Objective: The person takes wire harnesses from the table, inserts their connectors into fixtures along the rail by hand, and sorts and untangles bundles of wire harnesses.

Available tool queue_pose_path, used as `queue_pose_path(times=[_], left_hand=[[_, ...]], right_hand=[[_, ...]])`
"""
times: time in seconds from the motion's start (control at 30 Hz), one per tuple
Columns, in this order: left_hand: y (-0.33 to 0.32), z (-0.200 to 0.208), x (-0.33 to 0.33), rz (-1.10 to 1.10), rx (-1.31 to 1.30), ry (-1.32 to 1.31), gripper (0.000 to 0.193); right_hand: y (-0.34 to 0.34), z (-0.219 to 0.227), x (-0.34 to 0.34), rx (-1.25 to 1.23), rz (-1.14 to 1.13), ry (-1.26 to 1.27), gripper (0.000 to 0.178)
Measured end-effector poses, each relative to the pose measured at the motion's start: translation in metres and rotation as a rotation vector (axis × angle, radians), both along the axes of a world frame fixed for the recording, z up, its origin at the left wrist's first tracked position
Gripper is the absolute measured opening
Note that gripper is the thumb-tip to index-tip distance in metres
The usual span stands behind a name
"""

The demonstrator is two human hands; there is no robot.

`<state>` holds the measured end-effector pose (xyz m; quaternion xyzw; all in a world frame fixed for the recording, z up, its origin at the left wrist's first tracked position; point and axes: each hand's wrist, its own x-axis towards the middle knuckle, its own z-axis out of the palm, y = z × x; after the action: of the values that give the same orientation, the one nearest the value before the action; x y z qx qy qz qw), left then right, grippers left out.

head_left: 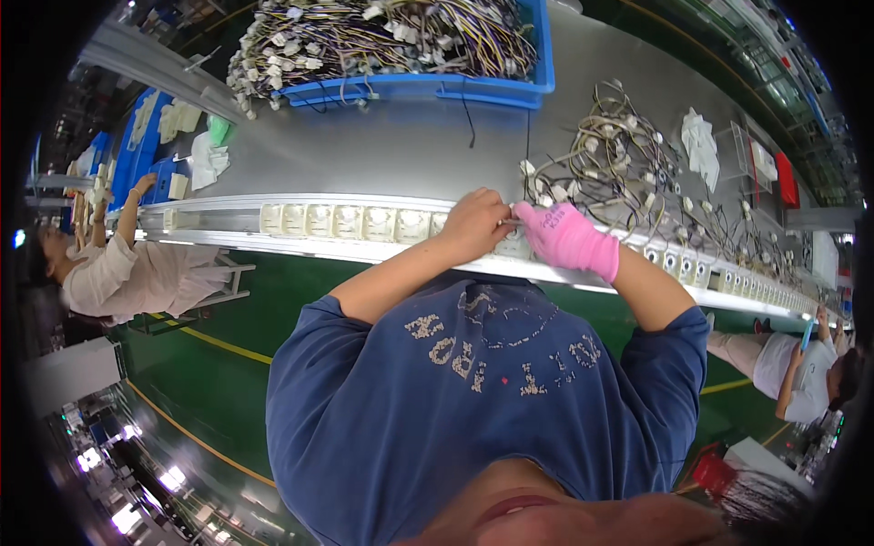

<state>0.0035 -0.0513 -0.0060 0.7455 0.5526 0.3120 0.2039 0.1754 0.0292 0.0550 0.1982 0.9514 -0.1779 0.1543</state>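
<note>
Blue T-shirt [482,355] is filling the near view; past it, bare left hand [476,224] and pink-gloved right hand [563,238] are meeting, fingers bending nearly closed; can't tell what, if anything, they're gripping; cream housings [348,222] are sitting in the rail [229,221] beside them; farther, wire tangle [615,150] is lying on the counter [391,150]; blue bin [410,88] is holding more wires [391,45].

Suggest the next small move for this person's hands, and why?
Perhaps ease the pink-gloved right hand back slightly while the bare left hand holds steady: they meet closely over the white rail, and whatever lies between them is hard to see.
</note>
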Motion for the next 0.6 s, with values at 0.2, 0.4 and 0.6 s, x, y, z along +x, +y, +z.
queue_pose_path(times=[0.2,0.4,0.6], left_hand=[[0.001,0.005,0.005,0.044,-0.004,0.059,0.011],[0.002,0.007,0.006,0.083,-0.022,0.052,0.009],[0.001,0.003,0.007,0.064,-0.020,0.068,0.008]], right_hand=[[0.004,-0.003,-0.008,0.094,0.071,0.092,0.023],[0.005,0.010,-0.016,0.179,0.016,-0.206,0.022],[0.017,-0.011,-0.005,-0.179,-0.277,-0.038,0.030]])
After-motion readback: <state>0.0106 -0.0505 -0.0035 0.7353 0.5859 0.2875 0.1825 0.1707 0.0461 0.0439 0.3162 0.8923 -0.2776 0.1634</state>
